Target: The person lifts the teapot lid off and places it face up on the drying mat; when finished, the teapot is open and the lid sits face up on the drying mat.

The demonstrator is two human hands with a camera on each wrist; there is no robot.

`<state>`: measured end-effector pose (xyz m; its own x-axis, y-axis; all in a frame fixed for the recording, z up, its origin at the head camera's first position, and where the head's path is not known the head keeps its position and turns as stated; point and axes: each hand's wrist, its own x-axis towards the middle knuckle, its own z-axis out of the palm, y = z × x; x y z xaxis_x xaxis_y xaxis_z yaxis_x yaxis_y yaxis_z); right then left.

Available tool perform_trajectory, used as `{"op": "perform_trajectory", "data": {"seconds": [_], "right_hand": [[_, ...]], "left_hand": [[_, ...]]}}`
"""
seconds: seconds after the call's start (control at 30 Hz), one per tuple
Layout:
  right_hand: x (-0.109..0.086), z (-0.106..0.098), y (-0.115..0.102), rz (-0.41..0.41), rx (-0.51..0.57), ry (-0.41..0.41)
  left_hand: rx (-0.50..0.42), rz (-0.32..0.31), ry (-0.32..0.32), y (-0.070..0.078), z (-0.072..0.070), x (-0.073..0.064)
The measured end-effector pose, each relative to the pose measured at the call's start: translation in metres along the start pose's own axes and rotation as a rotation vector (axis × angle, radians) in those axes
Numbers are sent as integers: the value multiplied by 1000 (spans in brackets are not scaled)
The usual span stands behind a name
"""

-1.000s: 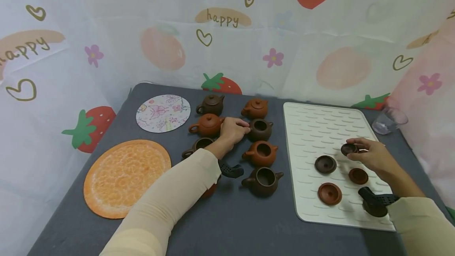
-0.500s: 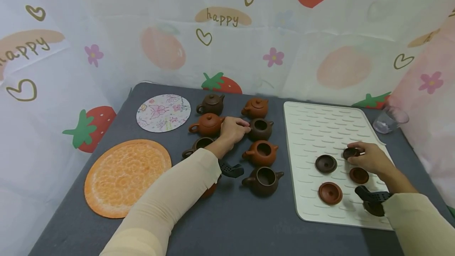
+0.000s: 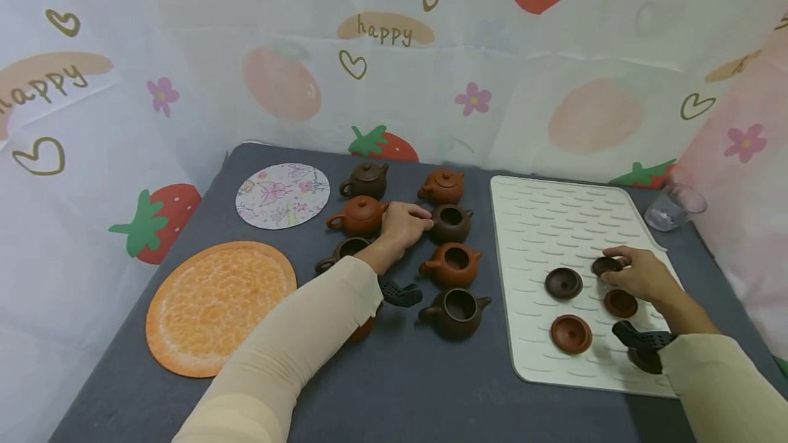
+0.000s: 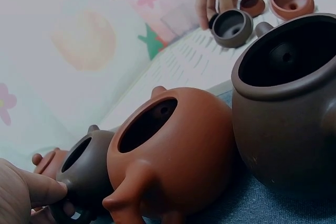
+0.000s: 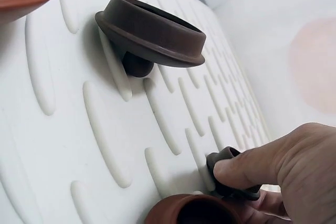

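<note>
My left hand [image 3: 401, 232] pinches the handle of a lidless dark brown teapot [image 3: 452, 227]; the thumb and handle show at the lower left of the left wrist view. In front of that teapot stand a lidless reddish teapot [image 3: 457, 266] and another dark one [image 3: 460, 313]. Over the white ridged mat [image 3: 542, 210], my right hand [image 3: 643, 279] holds a small dark teapot lid [image 5: 224, 161] between thumb and fingers. Close by on the mat lie a dark lid [image 3: 563, 284], a small reddish-brown lid [image 3: 620, 304] and a larger reddish lid [image 3: 570, 334], hollow sides up.
Lidded teapots, one dark [image 3: 368, 181] and two reddish [image 3: 444, 187], stand behind. My left arm partly covers another dark lidless teapot [image 3: 353, 247]. Two round mats, orange [image 3: 221, 306] and floral [image 3: 283, 195], lie left. A clear cup [image 3: 674, 209] is at the far right.
My right hand has lowered slightly with the dark lid, and its forearm has shifted a little left. The left hand stays at the teapot handle.
</note>
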<state>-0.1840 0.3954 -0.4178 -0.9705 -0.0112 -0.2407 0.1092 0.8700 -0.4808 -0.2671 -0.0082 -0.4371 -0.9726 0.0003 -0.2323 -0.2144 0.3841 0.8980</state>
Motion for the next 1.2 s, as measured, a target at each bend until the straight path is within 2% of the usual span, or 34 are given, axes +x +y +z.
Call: {"op": "perform_trajectory", "data": {"seconds": [0.6, 0.83, 1.07, 1.2], "right_hand": [[-10, -7, 3, 30, 73, -33], [-14, -10, -2, -21, 135, 115], [-17, -18, -15, -70, 205, 233], [-20, -24, -21, -88, 239, 277]], "left_hand": [[2, 12, 5, 7, -2, -3], [-49, 41, -12, 11, -11, -3], [-162, 98, -46, 25, -32, -8], [-189, 140, -43, 35, -47, -14]]}}
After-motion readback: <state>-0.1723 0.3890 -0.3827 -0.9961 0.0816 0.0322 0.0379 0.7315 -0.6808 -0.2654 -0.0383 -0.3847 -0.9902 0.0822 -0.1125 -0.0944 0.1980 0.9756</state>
